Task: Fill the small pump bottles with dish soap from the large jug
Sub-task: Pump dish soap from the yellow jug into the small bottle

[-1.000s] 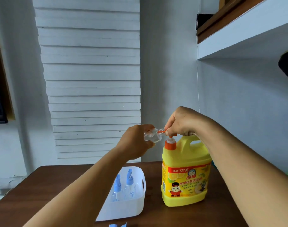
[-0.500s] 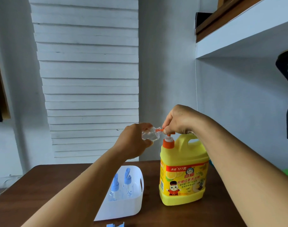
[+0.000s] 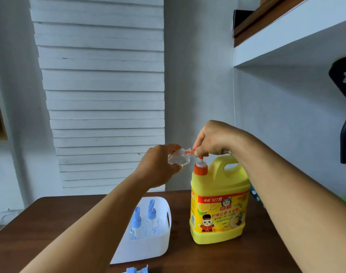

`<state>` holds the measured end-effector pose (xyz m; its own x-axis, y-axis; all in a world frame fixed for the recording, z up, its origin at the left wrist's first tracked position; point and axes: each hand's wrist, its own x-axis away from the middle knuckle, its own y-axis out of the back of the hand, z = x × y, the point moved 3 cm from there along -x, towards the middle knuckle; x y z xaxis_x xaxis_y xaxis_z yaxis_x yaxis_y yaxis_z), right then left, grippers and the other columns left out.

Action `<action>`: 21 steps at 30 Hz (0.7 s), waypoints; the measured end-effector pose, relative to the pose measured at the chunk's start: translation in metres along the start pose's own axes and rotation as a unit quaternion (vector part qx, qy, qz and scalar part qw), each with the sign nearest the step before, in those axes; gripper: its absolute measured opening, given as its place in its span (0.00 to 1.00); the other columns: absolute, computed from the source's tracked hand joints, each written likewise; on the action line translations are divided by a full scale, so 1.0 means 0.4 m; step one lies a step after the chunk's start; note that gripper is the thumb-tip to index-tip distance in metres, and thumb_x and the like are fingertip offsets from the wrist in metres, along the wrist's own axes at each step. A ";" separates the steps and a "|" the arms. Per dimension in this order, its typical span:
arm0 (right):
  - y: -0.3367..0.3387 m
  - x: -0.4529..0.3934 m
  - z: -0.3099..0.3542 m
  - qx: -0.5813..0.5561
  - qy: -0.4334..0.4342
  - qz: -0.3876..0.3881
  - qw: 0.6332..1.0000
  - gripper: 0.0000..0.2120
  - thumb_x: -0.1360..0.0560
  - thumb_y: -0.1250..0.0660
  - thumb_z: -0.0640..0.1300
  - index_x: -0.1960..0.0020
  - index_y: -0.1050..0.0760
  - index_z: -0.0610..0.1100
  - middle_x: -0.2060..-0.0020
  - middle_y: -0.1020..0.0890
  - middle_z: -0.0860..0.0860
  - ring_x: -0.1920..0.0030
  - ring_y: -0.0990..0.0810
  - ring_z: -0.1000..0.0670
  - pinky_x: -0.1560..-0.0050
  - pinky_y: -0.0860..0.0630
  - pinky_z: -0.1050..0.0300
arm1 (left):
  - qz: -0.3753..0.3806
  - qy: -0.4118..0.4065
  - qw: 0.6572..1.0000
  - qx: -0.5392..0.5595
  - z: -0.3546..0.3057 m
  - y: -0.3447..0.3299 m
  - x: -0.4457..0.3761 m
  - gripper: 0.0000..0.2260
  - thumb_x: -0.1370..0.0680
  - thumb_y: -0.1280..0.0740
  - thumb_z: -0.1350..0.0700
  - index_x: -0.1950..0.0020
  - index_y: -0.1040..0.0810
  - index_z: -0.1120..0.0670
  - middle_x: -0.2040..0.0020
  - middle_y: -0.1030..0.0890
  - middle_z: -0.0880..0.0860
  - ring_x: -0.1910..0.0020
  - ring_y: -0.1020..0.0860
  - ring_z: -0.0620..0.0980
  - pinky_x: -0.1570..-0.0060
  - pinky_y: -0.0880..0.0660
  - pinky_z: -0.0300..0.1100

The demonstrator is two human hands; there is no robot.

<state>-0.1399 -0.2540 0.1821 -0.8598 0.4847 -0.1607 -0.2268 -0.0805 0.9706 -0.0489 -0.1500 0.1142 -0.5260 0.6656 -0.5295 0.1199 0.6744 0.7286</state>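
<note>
Head view: the brown table (image 3: 217, 257) has its far edge against the grey wall and its left edge falling away at the left of the scene; bare wood lies open near and between the white basket (image 3: 148, 247) and the yellow jug (image 3: 217, 209), and more to the left of the basket; a white shelf (image 3: 286, 34) juts overhead at the right, well above the hands; the jug stands upright right of centre, its orange pump (image 3: 201, 166) raised on its stem; the right hand (image 3: 211, 138) sits on the pump head, its grip clenched round it, fingers curled down over the spout; the left hand (image 3: 158, 166) has its grip wrapped round a small clear bottle (image 3: 178, 159), tilted so that its neck meets the orange spout tip, just left of the right hand's fingers and above the table; the basket stands left of the jug, apart from it, and holds two pump bottles with blue tops (image 3: 137, 215), both upright; a blue piece (image 3: 137, 269) shows at the near edge, cut off.
</note>
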 end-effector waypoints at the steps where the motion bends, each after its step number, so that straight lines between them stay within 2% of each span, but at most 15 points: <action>1: -0.009 -0.002 -0.002 -0.002 -0.003 -0.001 1.000 0.16 0.28 0.31 0.43 0.43 0.20 0.39 0.42 0.19 0.44 0.55 0.23 0.53 0.50 0.23 0.55 | 0.002 0.000 1.000 0.001 0.003 -0.006 0.003 0.19 0.28 0.29 0.57 0.38 0.25 0.50 0.42 0.20 0.51 0.48 0.22 0.49 0.54 0.31 0.37; 3: -0.025 -0.004 -0.006 -0.013 -0.011 0.001 1.000 0.14 0.29 0.30 0.43 0.45 0.19 0.40 0.44 0.18 0.44 0.47 0.20 0.49 0.45 0.23 0.52 | 0.009 0.005 1.000 0.000 0.008 -0.017 0.009 0.19 0.28 0.29 0.57 0.38 0.25 0.49 0.42 0.19 0.51 0.49 0.23 0.49 0.55 0.32 0.37; 6: -0.026 0.001 -0.004 -0.008 -0.011 0.004 1.000 0.14 0.29 0.30 0.42 0.44 0.19 0.40 0.43 0.19 0.44 0.44 0.20 0.48 0.45 0.23 0.53 | 0.009 0.008 1.000 0.005 0.008 -0.018 0.011 0.19 0.28 0.29 0.56 0.38 0.25 0.49 0.42 0.20 0.51 0.49 0.23 0.48 0.55 0.33 0.36; 8: -0.011 0.005 -0.002 0.000 -0.002 0.009 1.000 0.15 0.29 0.30 0.43 0.44 0.20 0.39 0.43 0.19 0.43 0.51 0.19 0.50 0.51 0.23 0.55 | 0.010 0.003 1.000 0.005 -0.001 -0.011 0.008 0.18 0.28 0.29 0.56 0.38 0.25 0.50 0.42 0.20 0.51 0.49 0.24 0.48 0.55 0.32 0.36; 10: 0.010 0.007 -0.001 0.002 0.008 0.009 1.000 0.16 0.29 0.30 0.43 0.43 0.20 0.38 0.43 0.19 0.41 0.59 0.27 0.52 0.59 0.29 0.57 | 0.006 -0.002 1.000 0.004 -0.009 0.003 0.001 0.19 0.28 0.29 0.56 0.38 0.25 0.50 0.42 0.20 0.51 0.48 0.23 0.49 0.55 0.32 0.37; 14: 0.018 0.006 -0.002 -0.008 0.012 0.011 1.000 0.16 0.28 0.31 0.43 0.42 0.21 0.38 0.42 0.20 0.41 0.59 0.31 0.52 0.59 0.33 0.58 | 0.008 -0.006 1.000 -0.003 -0.010 0.013 -0.005 0.20 0.28 0.29 0.56 0.37 0.25 0.49 0.41 0.20 0.51 0.47 0.22 0.50 0.54 0.31 0.37; 21: -0.026 -0.002 -0.011 -0.019 -0.005 0.013 1.000 0.15 0.29 0.30 0.44 0.44 0.19 0.40 0.42 0.19 0.44 0.57 0.28 0.52 0.57 0.30 0.58 | 0.014 0.003 1.000 0.003 0.010 -0.015 0.011 0.18 0.28 0.29 0.56 0.38 0.25 0.49 0.43 0.19 0.51 0.50 0.23 0.48 0.56 0.32 0.36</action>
<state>-0.1388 -0.2574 0.1712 -0.8616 0.4899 -0.1328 -0.2210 -0.1264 0.9671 -0.0485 -0.1500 0.1057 -0.5272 0.6826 -0.5062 0.1404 0.6574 0.7403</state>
